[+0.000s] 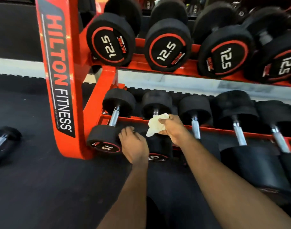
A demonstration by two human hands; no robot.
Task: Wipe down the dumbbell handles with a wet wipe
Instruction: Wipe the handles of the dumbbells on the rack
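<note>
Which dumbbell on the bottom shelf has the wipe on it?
The second dumbbell from the left. The right hand holds the white wipe against its handle; the other handles there are bare.

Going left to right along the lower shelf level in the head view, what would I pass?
dumbbell on the floor → orange rack upright → dumbbell marked 15 → left hand → wet wipe → right hand → next dumbbell handle

Four 12.5 dumbbells (109, 45) span eleven to two o'clock, five lower-shelf dumbbells (195, 128) run from centre to three o'clock, and one floor dumbbell (0, 142) lies at nine. At centre are one wet wipe (155, 125), one left hand (134, 146) and one right hand (173, 128); one rack (58, 71) stands at ten o'clock.
</note>
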